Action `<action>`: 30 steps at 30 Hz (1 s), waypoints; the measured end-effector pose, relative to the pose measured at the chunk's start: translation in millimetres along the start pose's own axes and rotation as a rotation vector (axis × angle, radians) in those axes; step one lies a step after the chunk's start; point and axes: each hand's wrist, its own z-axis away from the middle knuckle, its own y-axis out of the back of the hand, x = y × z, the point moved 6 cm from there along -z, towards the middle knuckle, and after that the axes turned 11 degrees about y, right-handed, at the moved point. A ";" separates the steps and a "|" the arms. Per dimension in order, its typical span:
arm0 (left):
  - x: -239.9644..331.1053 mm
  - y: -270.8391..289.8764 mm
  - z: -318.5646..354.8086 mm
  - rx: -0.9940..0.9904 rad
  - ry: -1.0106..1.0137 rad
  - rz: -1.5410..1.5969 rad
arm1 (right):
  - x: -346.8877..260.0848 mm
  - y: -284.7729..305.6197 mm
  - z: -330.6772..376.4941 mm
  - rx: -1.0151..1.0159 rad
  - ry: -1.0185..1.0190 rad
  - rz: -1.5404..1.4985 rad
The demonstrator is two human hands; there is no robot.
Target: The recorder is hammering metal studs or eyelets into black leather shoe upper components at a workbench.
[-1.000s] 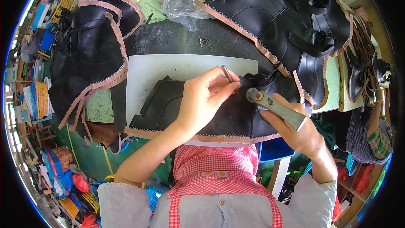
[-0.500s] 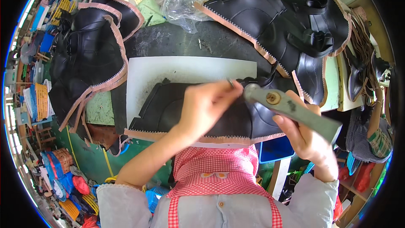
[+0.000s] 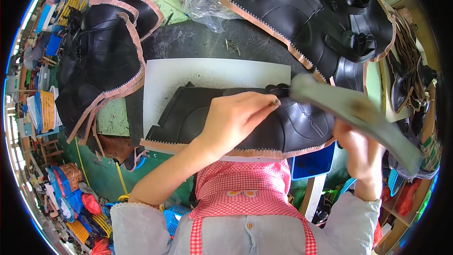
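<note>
A black leather boot upper (image 3: 264,130) with a zigzag-stitched tan edge lies flat on a white board (image 3: 212,70) in front of me. Over its middle, my left hand (image 3: 233,118) is closed in a pinch, with a small dark metal piece (image 3: 276,102) showing at the fingertips; I cannot make out its kind. My right hand (image 3: 356,148) grips a hammer, blurred by motion. The grey hammer head (image 3: 349,106) is raised above the right end of the upper, apart from the left fingers. The hammer's handle is mostly hidden by its head and my hand.
More black boot uppers are piled at the left (image 3: 101,61) and at the far right (image 3: 292,14). A clear plastic bag (image 3: 207,2) and a small metal piece (image 3: 232,46) lie at the back of the black mat (image 3: 188,42). A blue bin (image 3: 314,163) stands below the table edge.
My right hand has swung the hammer up and to the right, away from my left fingers. The left hand keeps its pinch over the upper, almost unmoved.
</note>
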 end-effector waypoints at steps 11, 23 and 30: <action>-41.3 -1.4 -8.8 -0.164 0.622 0.707 | 30.9 -50.3 12.1 -0.344 -0.129 0.073; -43.2 5.2 -1.0 -0.174 0.558 0.593 | 27.7 -50.2 9.4 -0.339 -0.106 0.056; -0.5 21.5 7.3 0.173 -0.013 0.046 | 9.1 3.5 -7.3 0.110 -0.007 -0.052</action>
